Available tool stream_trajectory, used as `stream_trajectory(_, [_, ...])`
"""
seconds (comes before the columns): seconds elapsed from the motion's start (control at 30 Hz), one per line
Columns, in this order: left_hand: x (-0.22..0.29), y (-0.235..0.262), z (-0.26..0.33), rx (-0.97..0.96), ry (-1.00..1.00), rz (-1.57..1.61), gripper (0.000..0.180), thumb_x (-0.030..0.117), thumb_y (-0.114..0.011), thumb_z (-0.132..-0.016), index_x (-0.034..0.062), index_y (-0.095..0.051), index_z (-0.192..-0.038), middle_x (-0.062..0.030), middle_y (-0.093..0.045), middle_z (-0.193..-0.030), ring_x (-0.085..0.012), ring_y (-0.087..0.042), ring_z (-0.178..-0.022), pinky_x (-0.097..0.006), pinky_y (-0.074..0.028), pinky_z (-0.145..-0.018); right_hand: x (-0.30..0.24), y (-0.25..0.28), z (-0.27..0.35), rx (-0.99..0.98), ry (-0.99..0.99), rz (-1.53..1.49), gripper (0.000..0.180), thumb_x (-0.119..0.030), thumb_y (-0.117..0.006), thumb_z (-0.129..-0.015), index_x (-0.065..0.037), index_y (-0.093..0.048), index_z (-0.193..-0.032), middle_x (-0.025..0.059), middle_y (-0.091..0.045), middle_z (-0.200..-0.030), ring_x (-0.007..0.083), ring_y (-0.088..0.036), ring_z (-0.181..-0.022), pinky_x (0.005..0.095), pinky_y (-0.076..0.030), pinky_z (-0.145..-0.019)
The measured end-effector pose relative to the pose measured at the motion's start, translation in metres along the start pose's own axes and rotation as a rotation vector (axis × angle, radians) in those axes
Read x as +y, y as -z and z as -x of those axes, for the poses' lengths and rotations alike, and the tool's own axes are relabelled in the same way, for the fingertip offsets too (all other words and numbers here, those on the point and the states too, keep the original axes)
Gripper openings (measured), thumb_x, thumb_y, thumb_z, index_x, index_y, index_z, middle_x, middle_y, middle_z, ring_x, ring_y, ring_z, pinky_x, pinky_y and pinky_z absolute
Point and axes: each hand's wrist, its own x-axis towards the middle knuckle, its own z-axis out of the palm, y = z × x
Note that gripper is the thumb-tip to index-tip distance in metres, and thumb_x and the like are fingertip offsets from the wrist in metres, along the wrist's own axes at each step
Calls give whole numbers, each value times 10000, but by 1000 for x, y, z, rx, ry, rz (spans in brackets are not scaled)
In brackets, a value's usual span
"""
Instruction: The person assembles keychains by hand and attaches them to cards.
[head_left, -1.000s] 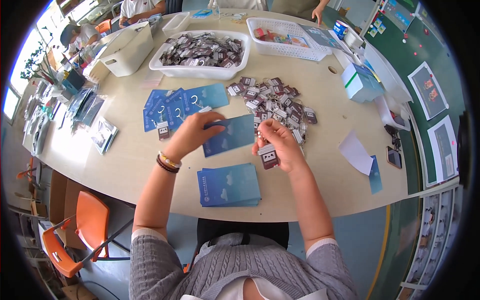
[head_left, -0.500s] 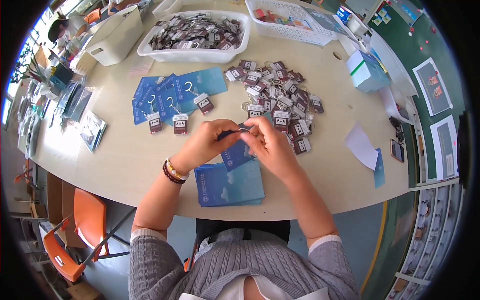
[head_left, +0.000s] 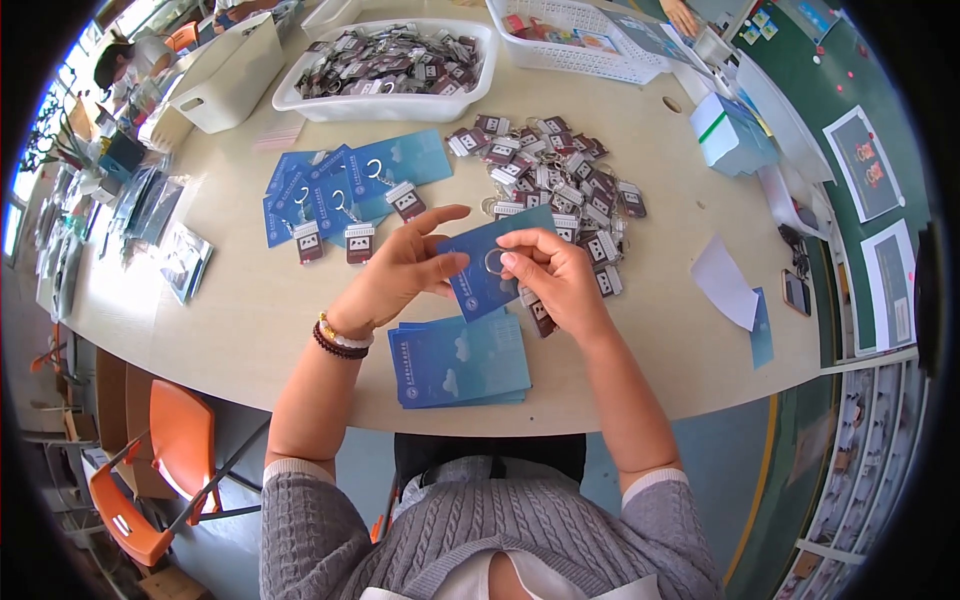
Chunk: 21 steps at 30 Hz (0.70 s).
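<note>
A blue card (head_left: 478,287) is held up over the table by my right hand (head_left: 562,280), whose thumb and fingers pinch its right side together with a metal key ring (head_left: 494,262). Below that hand hangs a brown-and-white keychain charm (head_left: 540,316), partly hidden by the fingers. At the card's left edge is my left hand (head_left: 405,262), fingers spread and thumb tip against the card. Beneath lies a stack of blue cards (head_left: 460,362). Beyond my right hand spreads a loose pile of keychains (head_left: 570,180).
Several cards with keychains attached (head_left: 345,195) lie at left. Behind stands a white tub (head_left: 292,100) full of keychains, beside a white perforated basket (head_left: 580,62). A pale blue box (head_left: 735,140), white paper (head_left: 722,285) and phone (head_left: 796,293) are at right. Another person's hand (head_left: 680,17) shows far right.
My hands have moved apart. The left fingers have spread, and the card now faces up with the ring on its front. Another person's hand has appeared at the top right.
</note>
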Motion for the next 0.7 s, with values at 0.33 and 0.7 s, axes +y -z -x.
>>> stream_trajectory(0.33, [-7,-20,-2,122,-22,-152,297,182,-486,-965,53,-513,-1231,63,-544,-822,22,-430,-651,-141,-354,-547,5,-20,6,54,285,324,104,-62,-559,-889,-33,-563,-990,75,-616,-840,150,-602,-665,274,-471,-580])
stream_trajectory(0.7, [-9,-9,-2,53,-106,-276,385,56,-484,-944,22,-382,-1313,-26,-603,-847,-60,-592,-749,-213,-526,-621,7,-13,4,25,571,846,139,-44,-601,-826,-88,-507,-919,72,-544,-786,278,-609,-653,370,-493,-519])
